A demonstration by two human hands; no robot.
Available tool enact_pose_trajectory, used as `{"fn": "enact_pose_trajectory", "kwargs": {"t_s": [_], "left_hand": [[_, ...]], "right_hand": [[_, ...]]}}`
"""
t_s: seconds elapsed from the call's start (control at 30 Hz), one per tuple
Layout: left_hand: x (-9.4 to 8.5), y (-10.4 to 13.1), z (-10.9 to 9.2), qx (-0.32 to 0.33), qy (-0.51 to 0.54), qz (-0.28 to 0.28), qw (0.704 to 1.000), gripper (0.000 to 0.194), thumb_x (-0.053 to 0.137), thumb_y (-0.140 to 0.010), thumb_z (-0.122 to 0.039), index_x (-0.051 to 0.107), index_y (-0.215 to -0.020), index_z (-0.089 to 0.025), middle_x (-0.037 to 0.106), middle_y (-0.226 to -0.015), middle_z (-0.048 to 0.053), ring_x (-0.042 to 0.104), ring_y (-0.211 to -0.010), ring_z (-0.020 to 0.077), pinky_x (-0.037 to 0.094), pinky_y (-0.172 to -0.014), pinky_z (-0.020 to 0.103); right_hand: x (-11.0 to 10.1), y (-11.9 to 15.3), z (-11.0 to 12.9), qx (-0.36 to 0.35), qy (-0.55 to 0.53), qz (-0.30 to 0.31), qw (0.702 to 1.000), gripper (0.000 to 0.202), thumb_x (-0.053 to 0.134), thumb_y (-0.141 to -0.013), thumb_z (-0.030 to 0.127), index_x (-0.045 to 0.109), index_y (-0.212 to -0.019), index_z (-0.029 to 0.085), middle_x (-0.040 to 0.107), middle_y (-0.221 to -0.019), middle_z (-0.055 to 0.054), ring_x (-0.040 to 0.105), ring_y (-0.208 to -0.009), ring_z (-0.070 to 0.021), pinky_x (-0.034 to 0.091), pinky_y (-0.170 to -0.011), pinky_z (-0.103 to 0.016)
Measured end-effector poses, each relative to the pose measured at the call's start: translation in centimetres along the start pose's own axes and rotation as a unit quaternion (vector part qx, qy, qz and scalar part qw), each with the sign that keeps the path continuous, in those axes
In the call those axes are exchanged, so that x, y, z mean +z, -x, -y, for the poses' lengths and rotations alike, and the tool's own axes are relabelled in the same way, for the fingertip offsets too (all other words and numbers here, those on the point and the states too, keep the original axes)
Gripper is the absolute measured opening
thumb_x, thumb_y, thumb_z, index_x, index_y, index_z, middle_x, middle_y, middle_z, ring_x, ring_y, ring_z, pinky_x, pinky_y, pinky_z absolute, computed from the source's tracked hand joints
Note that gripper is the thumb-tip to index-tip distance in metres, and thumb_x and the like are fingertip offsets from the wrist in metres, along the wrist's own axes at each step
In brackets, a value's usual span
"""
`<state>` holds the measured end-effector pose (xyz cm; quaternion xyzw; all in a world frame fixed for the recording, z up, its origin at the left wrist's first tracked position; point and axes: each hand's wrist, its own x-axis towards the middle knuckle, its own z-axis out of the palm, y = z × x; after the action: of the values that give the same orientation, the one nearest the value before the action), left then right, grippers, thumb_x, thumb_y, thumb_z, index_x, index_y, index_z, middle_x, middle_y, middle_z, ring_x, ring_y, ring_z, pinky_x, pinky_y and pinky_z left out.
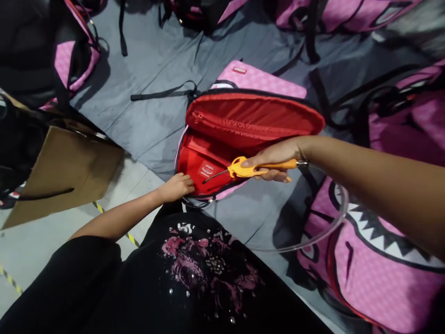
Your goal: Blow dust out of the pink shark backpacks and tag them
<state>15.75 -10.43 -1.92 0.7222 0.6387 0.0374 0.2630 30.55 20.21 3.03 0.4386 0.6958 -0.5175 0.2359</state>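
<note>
A pink backpack (266,79) with a red lining lies unzipped in front of me, its flap raised toward the far side. My right hand (274,157) is wrapped round a yellow air blow gun (243,168), whose thin metal nozzle points down into the red interior, near a white printed label (207,170). From the gun's rear end a clear hose (313,239) curves below my right forearm. At the bag's near left edge, my left hand (178,187) has its fingers curled over the rim, gripping it.
Other pink backpacks (389,273) with a shark-mouth print lie to the right, with more along the far side. A black and pink bag (28,51) is at upper left. Beneath it stands a cardboard box (66,171). Grey sheeting (139,125) covers the work surface; black straps lie across it.
</note>
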Motion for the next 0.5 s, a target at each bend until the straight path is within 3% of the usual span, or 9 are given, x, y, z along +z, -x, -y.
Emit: {"fn": "enact_pose_trajectory", "kwargs": {"t_s": [0.13, 0.23, 0.33, 0.4, 0.5], "left_hand": [[2.0, 3.6, -0.8, 0.004, -0.003, -0.063, 0.998, 0.023, 0.047, -0.098, -0.023, 0.069, -0.092, -0.019, 0.070, -0.090, 0.007, 0.058, -0.084, 0.0176, 0.038, -0.076, 0.034], [2.5, 5.3, -1.2, -0.032, 0.021, -0.093, 0.995, 0.025, 0.045, -0.098, -0.020, 0.069, -0.094, -0.020, 0.071, -0.093, 0.007, 0.060, -0.096, 0.0178, 0.039, -0.096, 0.036], [2.7, 5.9, -1.7, -0.100, 0.043, -0.116, 0.987, 0.026, 0.045, -0.096, -0.018, 0.070, -0.092, -0.022, 0.072, -0.099, 0.005, 0.057, -0.112, 0.0194, 0.029, -0.114, 0.044], [2.9, 5.7, -2.0, -0.152, 0.063, -0.130, 0.978, 0.023, 0.050, -0.096, -0.024, 0.071, -0.088, -0.022, 0.072, -0.099, 0.005, 0.056, -0.116, 0.0213, 0.028, -0.116, 0.047], [3.0, 4.8, -2.2, -0.216, 0.096, -0.164, 0.958, 0.024, 0.056, -0.094, -0.037, 0.071, -0.084, -0.021, 0.072, -0.096, 0.006, 0.056, -0.118, 0.0243, 0.032, -0.114, 0.050]], "right_hand": [[0.0, -0.2, 1.8, -0.032, 0.075, 0.029, 0.996, 0.054, 0.035, -0.101, 0.052, 0.039, -0.060, 0.016, 0.045, -0.054, 0.010, 0.038, -0.046, 0.0001, 0.033, -0.054, -0.014], [-0.1, -1.8, 4.7, 0.045, 0.138, 0.193, 0.970, 0.056, 0.032, -0.102, 0.051, 0.046, -0.062, 0.014, 0.044, -0.050, 0.010, 0.037, -0.042, -0.0004, 0.034, -0.054, -0.015], [0.2, -2.6, 6.9, 0.157, 0.189, 0.374, 0.894, 0.060, 0.022, -0.105, 0.049, 0.050, -0.066, 0.014, 0.042, -0.044, 0.009, 0.036, -0.036, -0.0025, 0.035, -0.052, -0.016], [0.5, -2.3, 7.4, 0.152, 0.185, 0.436, 0.868, 0.060, 0.018, -0.105, 0.051, 0.052, -0.070, 0.015, 0.041, -0.042, 0.008, 0.037, -0.034, -0.0046, 0.035, -0.049, -0.017], [0.7, -1.3, 7.1, 0.127, 0.199, 0.467, 0.852, 0.060, 0.022, -0.103, 0.059, 0.051, -0.070, 0.018, 0.043, -0.042, 0.007, 0.040, -0.034, -0.0071, 0.035, -0.045, -0.018]]}}
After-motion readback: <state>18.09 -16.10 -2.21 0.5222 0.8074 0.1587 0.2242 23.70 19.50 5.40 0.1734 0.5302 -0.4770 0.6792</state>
